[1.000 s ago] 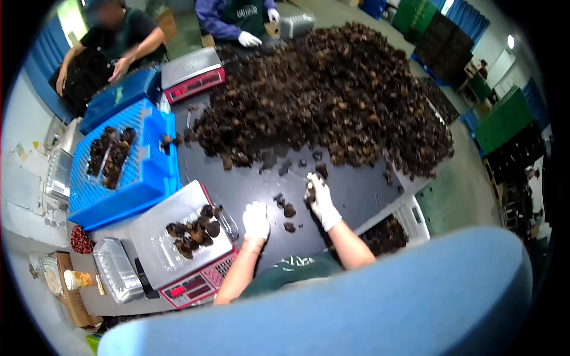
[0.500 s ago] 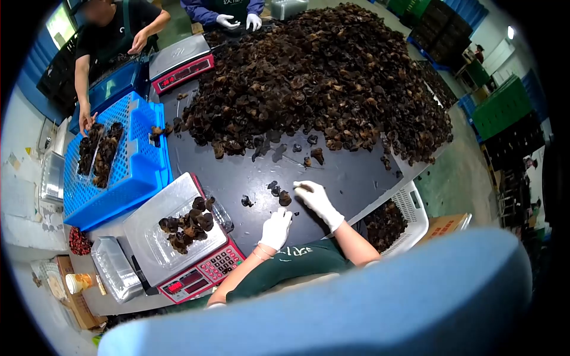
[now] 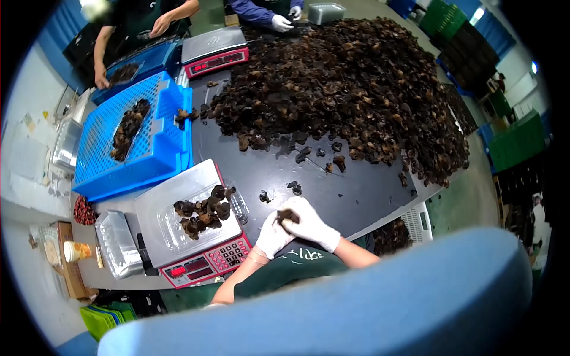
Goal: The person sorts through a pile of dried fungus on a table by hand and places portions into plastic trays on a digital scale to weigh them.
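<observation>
My gloved left hand (image 3: 272, 238) and gloved right hand (image 3: 313, 223) meet at the table's near edge. Between their fingers is a dark brown piece of wood ear mushroom (image 3: 288, 216), partly covered by the gloves. Just beyond them a few loose scraps (image 3: 294, 188) lie on the dark tabletop (image 3: 237, 157). To the left, a clear plastic tray (image 3: 168, 230) with several wood ear pieces (image 3: 205, 215) rests on a red digital scale (image 3: 228, 255).
A large wood ear heap (image 3: 338, 89) covers the far table. A blue basket (image 3: 163, 127) bears a filled tray; a second scale (image 3: 217, 61) stands behind. Clear trays (image 3: 119, 246) are stacked left, a white basket (image 3: 423, 225) right. Two co-workers' hands (image 3: 281, 23) work across the table.
My hands have come together, now closed around a wood ear piece. A co-worker has shifted one filled tray from the near blue basket to the blue crate behind. My view has shifted slightly.
</observation>
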A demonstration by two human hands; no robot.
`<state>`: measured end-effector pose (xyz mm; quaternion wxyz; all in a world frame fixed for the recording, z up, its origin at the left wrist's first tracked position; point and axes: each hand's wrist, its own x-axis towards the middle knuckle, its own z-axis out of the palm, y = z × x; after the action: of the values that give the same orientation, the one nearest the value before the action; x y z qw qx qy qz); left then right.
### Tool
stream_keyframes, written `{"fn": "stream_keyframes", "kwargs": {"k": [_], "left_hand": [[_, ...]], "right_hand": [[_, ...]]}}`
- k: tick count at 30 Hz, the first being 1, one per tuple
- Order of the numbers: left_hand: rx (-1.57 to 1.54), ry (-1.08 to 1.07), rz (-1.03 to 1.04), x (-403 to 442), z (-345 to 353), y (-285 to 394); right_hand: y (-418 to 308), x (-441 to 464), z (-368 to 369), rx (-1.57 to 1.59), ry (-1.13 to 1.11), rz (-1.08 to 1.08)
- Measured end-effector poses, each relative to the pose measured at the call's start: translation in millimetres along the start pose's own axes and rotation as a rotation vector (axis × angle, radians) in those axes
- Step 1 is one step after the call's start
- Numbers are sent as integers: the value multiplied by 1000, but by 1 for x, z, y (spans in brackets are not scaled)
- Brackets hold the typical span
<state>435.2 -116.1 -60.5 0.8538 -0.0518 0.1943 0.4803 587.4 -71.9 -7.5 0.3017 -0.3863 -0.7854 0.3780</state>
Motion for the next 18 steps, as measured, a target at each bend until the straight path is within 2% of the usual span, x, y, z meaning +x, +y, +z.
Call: {"fn": "stream_keyframes", "kwargs": {"k": [1, 3, 4, 5, 6, 8, 9, 11, 12, 13, 14, 15, 16, 17, 18], "left_hand": [[579, -86, 307, 12, -32, -9], [-12, -74, 88, 13, -25, -4], [-6, -61, 57, 11, -22, -3], [-14, -56, 70, 5, -20, -5], [246, -42, 155, -9, 4, -7], [0, 23, 44, -6, 3, -8], [186, 176, 97, -11, 8, -9], [38, -51, 68, -1, -13, -10], [-95, -82, 3, -3, -18, -5], [-229, -105, -68, -6, -23, -1], [-358, -119, -140, -8, -28, 4], [-462, -41, -179, -21, 1, 12], [-573, -55, -210, -38, 28, 23], [-544, -2, -127, -58, 57, 35], [-417, -83, -54, -72, 61, 49]], "right_hand": [[-9, -2, 6, -167, -22, -137], [-10, -5, 21, -275, -1, -153], [-7, -7, 19, -312, -107, -135], [-5, -10, 19, -306, -120, -142], [-13, -9, 17, -354, -217, -59], [-23, -9, 14, -444, -388, 46], [-22, -11, 15, -455, -369, 31], [-29, -7, 9, -318, -427, 132], [-59, 13, -9, 34, -453, 375], [-49, 11, -5, 420, -305, 478], [-15, 7, 8, 571, -162, 407], [11, 7, 18, 719, -15, 335], [4, 19, 10, 810, 42, 384], [11, 24, 21, 907, 151, 465], [29, 27, 30, 684, 109, 369]]}}
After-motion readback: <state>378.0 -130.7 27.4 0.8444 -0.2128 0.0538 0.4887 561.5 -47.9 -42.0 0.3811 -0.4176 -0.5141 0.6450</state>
